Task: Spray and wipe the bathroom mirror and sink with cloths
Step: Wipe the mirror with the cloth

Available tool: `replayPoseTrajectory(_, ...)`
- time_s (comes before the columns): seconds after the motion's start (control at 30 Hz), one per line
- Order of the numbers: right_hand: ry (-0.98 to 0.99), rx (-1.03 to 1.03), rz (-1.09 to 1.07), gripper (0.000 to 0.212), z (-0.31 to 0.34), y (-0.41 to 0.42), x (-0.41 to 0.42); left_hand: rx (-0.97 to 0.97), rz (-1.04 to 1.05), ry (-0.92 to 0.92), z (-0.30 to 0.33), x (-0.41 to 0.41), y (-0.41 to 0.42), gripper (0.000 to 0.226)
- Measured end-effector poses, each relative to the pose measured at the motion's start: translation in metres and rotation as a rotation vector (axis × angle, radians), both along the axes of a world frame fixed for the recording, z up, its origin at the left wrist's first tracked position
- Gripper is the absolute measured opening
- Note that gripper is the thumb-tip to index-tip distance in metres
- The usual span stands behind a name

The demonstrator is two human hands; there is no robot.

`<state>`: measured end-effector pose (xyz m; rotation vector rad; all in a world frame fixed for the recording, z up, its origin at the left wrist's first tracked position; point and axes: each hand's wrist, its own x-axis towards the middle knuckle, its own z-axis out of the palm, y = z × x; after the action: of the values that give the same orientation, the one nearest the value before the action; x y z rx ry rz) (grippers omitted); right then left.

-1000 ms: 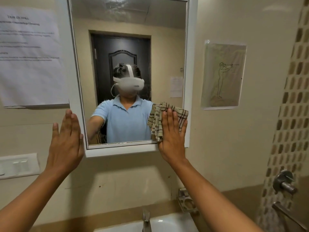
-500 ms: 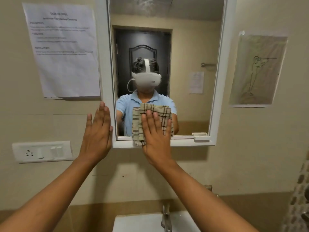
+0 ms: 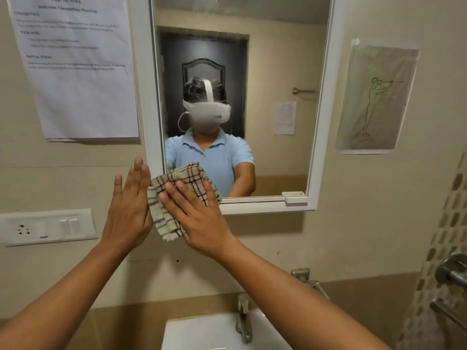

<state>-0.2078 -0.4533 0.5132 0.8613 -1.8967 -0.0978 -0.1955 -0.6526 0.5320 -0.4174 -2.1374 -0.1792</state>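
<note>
A white-framed mirror (image 3: 278, 72) hangs on the beige wall. Against its bottom left corner my right hand (image 3: 197, 218) presses a beige checked cloth (image 3: 164, 198) with straight, spread fingers. The cloth overlaps the frame and hangs below it onto the wall. My left hand (image 3: 129, 208) lies flat on the wall just left of the frame, its fingers straight and its edge touching the cloth. Below, the white sink (image 3: 202, 332) and its metal tap (image 3: 243, 317) show at the bottom edge.
A printed sheet (image 3: 75, 72) is taped to the wall left of the mirror, a drawing (image 3: 376, 99) right of it. A white socket and switch plate (image 3: 48, 226) sits at the left. Metal fittings (image 3: 452, 274) project from the tiled wall at the right.
My right hand has slid the cloth leftward along the mirror's bottom edge, from its right side to the bottom left corner. My left hand has kept to the wall beside the frame.
</note>
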Motion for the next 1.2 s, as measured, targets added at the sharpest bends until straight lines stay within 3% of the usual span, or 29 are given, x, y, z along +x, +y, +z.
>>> replayPoseTrajectory(0.13, 0.046, 0.143, 0.015, 0.064, -0.016, 0.029, -0.003, -0.004, 0.021, 0.033, 0.002, 0.001, 0.006, 0.07)
replayPoseTrajectory(0.53, 0.117, 0.325, -0.049, 0.05, -0.024, 0.159, -0.003, 0.086, 0.096, 0.017, -0.004, 0.009, 0.043, 0.071)
replayPoseTrajectory(0.83, 0.045, 0.324, -0.236, 0.052, -0.06, 0.254, 0.022, 0.169, 0.024, 0.001, -0.033, 0.035, 0.099, 0.071)
replayPoseTrajectory(0.9, -0.065, 0.199, -0.302, 0.073, -0.069, 0.267, 0.031, 0.178, -0.006, -0.026, -0.048, 0.041, 0.116, 0.07)
replayPoseTrajectory(0.97, -0.249, -0.034, -0.313, 0.101, -0.082, 0.268, 0.042, 0.193, -0.038, -0.075, -0.059, 0.045, 0.136, 0.07)
replayPoseTrajectory(1.0, -0.369, -0.173, -0.27, 0.105, -0.088, 0.264, 0.049, 0.193, -0.059, -0.094, -0.065, 0.048, 0.147, 0.07)
replayPoseTrajectory(1.13, -0.883, -0.918, 0.227, 0.085, -0.097, 0.231, 0.079, 0.26, -0.202, -0.188, -0.09, 0.065, 0.192, 0.066)
replayPoseTrajectory(1.2, -1.148, -1.372, 0.454, 0.059, -0.1, 0.216, 0.097, 0.393, -0.288, -0.308, -0.105, 0.077, 0.211, 0.061)
